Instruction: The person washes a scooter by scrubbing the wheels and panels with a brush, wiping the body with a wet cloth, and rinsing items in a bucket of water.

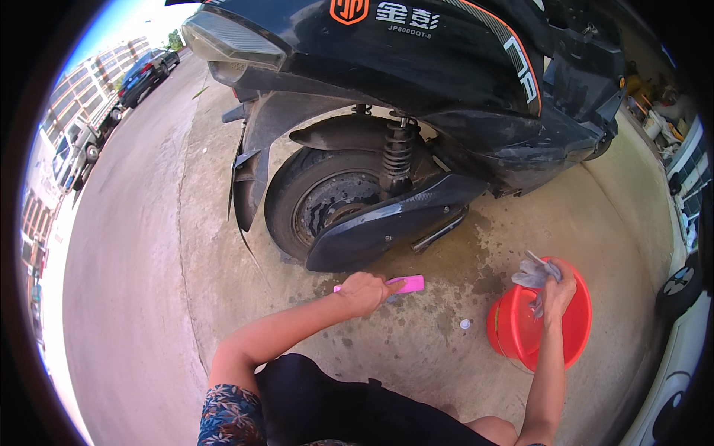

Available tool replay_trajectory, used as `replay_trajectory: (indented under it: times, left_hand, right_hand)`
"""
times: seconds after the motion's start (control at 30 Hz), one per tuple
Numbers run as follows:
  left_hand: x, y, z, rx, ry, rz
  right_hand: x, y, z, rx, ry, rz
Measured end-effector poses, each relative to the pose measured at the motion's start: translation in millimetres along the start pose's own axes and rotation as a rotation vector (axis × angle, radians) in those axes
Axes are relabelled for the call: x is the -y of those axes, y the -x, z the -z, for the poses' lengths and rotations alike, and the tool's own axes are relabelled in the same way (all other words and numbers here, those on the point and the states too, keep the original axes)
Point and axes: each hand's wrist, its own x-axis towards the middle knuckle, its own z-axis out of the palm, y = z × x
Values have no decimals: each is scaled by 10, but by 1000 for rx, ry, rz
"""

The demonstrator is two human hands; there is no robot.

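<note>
My left hand [365, 292] grips a pink plastic object [413, 283], possibly a brush; its underside is hidden. It is just in front of the black swingarm cover [385, 226] beside the scooter's rear wheel [298, 192]. Water drops mark the wheel hub [334, 198]. On the right, a crumpled grey cloth [531, 274] is pinched in my right hand [559, 290], over the near rim of a red plastic bucket [583, 312]. Part of the cloth hangs below my fingers inside the bucket's outline. The black scooter [446, 72] stands across the upper view.
Wet patches darken the concrete floor [390, 334], where a small white cap [465, 324] lies left of the bucket. A white vehicle [669, 362] borders the right side. Parked cars [148, 75] stand far left, and piled goods [658, 125] lie at upper right.
</note>
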Motion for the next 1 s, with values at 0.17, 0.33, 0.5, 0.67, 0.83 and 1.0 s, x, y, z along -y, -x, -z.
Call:
replay_trajectory:
  times: [0.17,0.33,0.5,0.67,0.83,1.0]
  left_hand:
    - [-284,-838,-307,283,2,-141]
    - [-585,-1457,-526,342,175,80]
    - [-412,-1544,-1610,424,59,0]
    - [-818,-1703,-1157,574,146,78]
    - [-1212,-1585,-587,521,99,-120]
    - [-1198,-1573,-737,420,138,-122]
  right_hand:
    - [-1780,202,-191,607,451,-238]
    - [-2219,125,-134,486,188,-460]
    - [133,87,-69,368,345,-38]
    - [1575,79,-260,301,186,405]
    - [2313,371,-1461,371,-49,827]
    - [2993,1347,-2308,642,-45,995]
